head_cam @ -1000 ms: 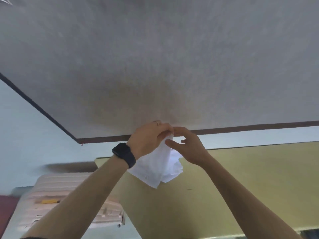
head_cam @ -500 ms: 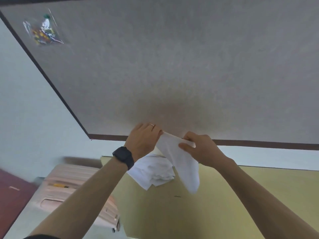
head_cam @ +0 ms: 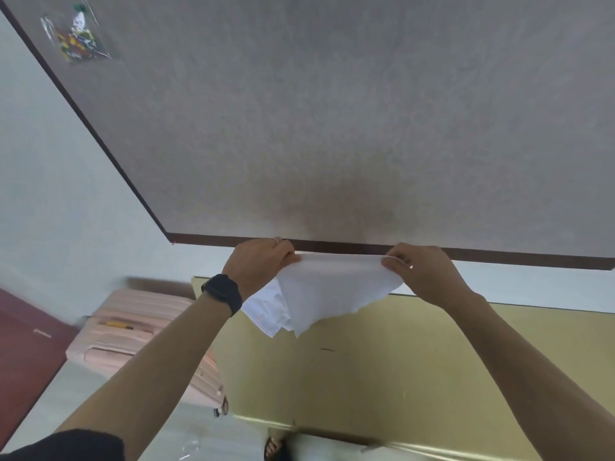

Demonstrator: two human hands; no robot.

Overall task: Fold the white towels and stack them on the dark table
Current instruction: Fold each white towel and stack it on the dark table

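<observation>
The white towel [head_cam: 332,287] hangs stretched crosswise between left hand [head_cam: 258,264] and right hand [head_cam: 422,277], fingers [head_cam: 394,261] pinching its top corners, just before the dark desk [head_cam: 332,128].

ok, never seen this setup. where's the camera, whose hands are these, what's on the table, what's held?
No machine: a person works bare-handed, filmed by one head-worn camera looking forward and down. The left hand and the right hand pinch the top edge of a white towel, stretched between them in the air by the near edge of the dark table. More white cloth hangs under the left hand. On the table lies a small clear packet, far left. A pink suitcase lies on the floor at left.
</observation>
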